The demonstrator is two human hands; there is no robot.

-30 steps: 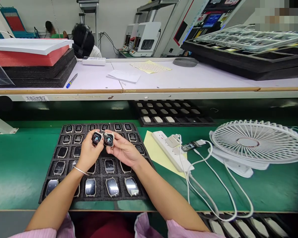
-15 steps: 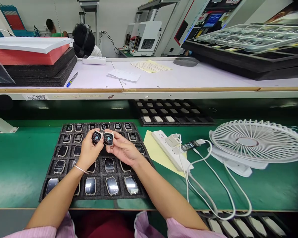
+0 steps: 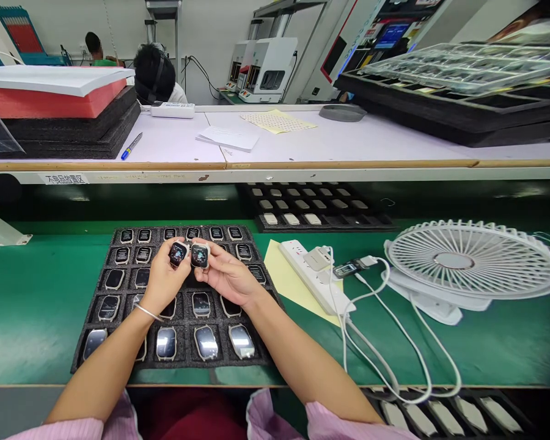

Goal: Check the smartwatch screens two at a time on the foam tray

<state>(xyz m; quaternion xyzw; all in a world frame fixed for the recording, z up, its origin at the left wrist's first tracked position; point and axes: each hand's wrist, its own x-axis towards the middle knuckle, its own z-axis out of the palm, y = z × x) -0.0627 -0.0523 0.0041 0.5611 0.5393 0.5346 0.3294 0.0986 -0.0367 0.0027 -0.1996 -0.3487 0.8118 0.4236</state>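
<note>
Green bench (image 3: 32, 305) stretches past left edge of tray (image 3: 186, 342); left hand (image 3: 164, 278), right hand (image 3: 229, 278) each holding watch (image 3: 200, 255).

A slim, pale bangle (image 3: 149, 312), smooth and shiny, circles the wrist just behind the left hand (image 3: 164, 282). The left hand and the right hand (image 3: 231, 275) are both bare. From here I can make out a left sleeve (image 3: 64, 429) and a right sleeve (image 3: 343, 423) in light pink with fine stripes, leaving the forearms uncovered. Loose pink cloth (image 3: 262, 415) with a whitish edge hangs at the front, beside a deep red garment (image 3: 190, 417) over the lap.
</note>
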